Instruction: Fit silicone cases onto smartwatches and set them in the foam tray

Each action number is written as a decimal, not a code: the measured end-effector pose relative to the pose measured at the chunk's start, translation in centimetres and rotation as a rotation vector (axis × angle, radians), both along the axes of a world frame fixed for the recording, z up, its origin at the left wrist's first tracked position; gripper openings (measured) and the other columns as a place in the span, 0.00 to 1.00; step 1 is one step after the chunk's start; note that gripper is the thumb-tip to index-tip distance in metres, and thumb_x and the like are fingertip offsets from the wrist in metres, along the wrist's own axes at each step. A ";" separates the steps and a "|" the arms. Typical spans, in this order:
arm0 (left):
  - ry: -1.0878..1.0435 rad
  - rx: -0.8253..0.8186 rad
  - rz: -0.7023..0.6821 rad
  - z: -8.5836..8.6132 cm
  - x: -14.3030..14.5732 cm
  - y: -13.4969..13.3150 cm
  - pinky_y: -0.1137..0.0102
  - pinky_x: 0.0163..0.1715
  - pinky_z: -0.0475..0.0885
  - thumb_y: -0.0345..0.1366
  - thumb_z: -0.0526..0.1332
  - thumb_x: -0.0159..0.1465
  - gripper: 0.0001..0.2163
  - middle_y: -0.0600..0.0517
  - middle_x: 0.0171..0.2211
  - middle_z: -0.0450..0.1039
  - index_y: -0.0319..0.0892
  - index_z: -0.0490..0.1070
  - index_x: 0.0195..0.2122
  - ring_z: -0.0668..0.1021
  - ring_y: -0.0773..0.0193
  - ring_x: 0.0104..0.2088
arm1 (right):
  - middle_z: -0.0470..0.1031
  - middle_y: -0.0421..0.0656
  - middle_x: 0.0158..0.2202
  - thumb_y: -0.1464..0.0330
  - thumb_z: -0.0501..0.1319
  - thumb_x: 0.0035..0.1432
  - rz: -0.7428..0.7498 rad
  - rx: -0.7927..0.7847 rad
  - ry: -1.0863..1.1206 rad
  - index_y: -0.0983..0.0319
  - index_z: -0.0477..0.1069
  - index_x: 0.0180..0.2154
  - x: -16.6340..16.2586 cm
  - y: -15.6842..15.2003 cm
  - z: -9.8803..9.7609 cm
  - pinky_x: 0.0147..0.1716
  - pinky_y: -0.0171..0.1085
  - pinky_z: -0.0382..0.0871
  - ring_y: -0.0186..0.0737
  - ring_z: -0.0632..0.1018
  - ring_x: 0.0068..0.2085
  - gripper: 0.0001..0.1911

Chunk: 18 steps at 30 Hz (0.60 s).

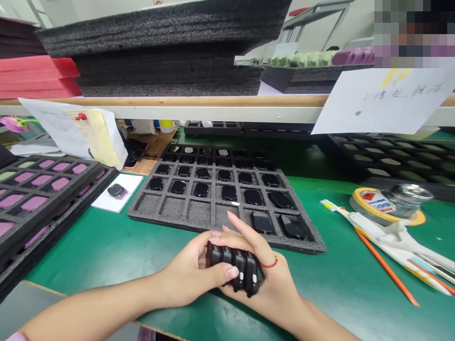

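Observation:
A row of several black watch cases (pixel 239 266), pressed face to face, sits between my two hands just above the green table. My left hand (pixel 194 270) is closed on the row from the left, its thumb lying across the near side. From the right, my right hand (pixel 273 279) cups the same cases, with its index finger raised and the other fingers partly hidden. Beyond them lies a dark grey foam tray (pixel 227 222) with black square watch cases in many of its slots. In the tray's nearest row, two cases sit at the right; bare foam shows in the slots to the left.
Foam trays with pink and green pieces (pixel 33 202) stand at left, beside a single watch case (pixel 116 190) on a white pad (pixel 124 199). At right lie a tape roll (pixel 369 208), a glass jar (pixel 408 196) and an orange stick (pixel 387 267). Overhead, a shelf (pixel 213 112) bears foam stacks.

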<state>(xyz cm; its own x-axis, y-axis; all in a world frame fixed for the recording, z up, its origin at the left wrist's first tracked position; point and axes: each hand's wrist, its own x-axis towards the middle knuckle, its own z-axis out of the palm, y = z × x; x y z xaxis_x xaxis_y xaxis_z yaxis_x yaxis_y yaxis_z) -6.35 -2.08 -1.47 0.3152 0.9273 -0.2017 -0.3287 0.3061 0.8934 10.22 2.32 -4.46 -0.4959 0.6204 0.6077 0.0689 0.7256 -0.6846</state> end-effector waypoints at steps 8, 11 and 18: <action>-0.047 0.007 -0.048 0.4 0.4 -0.2 0.65 0.48 0.72 0.24 0.72 0.52 0.23 0.52 0.43 0.75 0.43 0.66 0.46 0.79 0.61 0.46 | 0.69 0.49 0.64 0.60 0.72 0.55 0.042 -0.101 0.075 0.55 0.66 0.58 0.0 0.2 0.2 0.62 0.48 0.71 0.54 0.78 0.57 0.32; -0.035 0.015 -0.026 0.3 0.5 -0.1 0.64 0.49 0.72 0.25 0.73 0.51 0.24 0.52 0.44 0.75 0.43 0.66 0.46 0.79 0.59 0.47 | 0.68 0.49 0.64 0.62 0.72 0.54 0.047 -0.122 0.075 0.55 0.65 0.59 -0.1 0.2 0.3 0.61 0.47 0.71 0.53 0.78 0.56 0.33; 0.150 0.027 0.084 -0.3 0.6 0.2 0.61 0.48 0.73 0.28 0.79 0.40 0.32 0.50 0.45 0.76 0.44 0.66 0.44 0.79 0.52 0.48 | 0.65 0.48 0.67 0.64 0.71 0.55 0.052 -0.112 -0.017 0.54 0.62 0.63 -0.2 0.3 -0.3 0.61 0.47 0.71 0.51 0.78 0.57 0.36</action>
<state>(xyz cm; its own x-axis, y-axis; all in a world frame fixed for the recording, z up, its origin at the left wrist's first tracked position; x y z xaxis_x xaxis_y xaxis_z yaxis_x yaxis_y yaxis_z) -5.71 -1.91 -1.75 0.2043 0.9550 -0.2151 -0.2145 0.2581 0.9420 9.99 2.66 -4.75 -0.5392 0.6569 0.5270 0.0453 0.6475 -0.7608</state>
